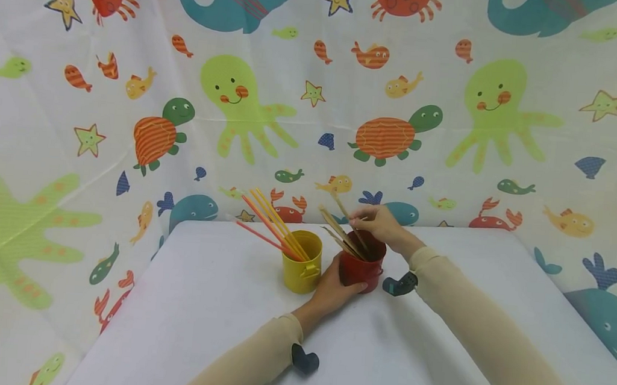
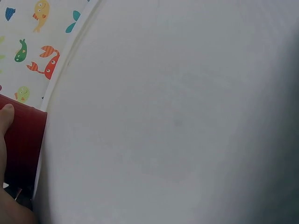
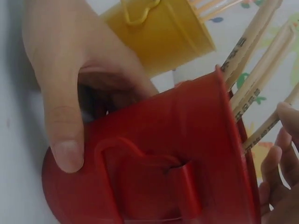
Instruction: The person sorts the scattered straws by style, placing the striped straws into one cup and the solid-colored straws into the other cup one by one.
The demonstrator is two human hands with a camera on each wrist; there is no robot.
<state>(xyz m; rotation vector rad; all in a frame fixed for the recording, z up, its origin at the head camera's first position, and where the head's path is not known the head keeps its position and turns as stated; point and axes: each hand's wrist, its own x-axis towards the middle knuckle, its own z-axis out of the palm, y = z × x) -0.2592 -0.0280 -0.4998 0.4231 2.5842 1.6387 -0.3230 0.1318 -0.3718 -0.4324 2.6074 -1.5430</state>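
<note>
A small red metal bucket stands on the table, with several pale wooden chopsticks leaning in it. My left hand grips the bucket low on its left side, thumb across the front; most of its fingers are hidden behind. Above the rim, my right hand pinches one thin chopstick whose lower end is inside the bucket. Dark printed characters run along the chopsticks in the right wrist view. In the left wrist view, only part of the red bucket and the left thumb show, at the left edge.
Just left of the red bucket stands a yellow bucket holding several orange and yellow straws that lean left. Both stand on a white table. A curtain printed with sea animals hangs behind.
</note>
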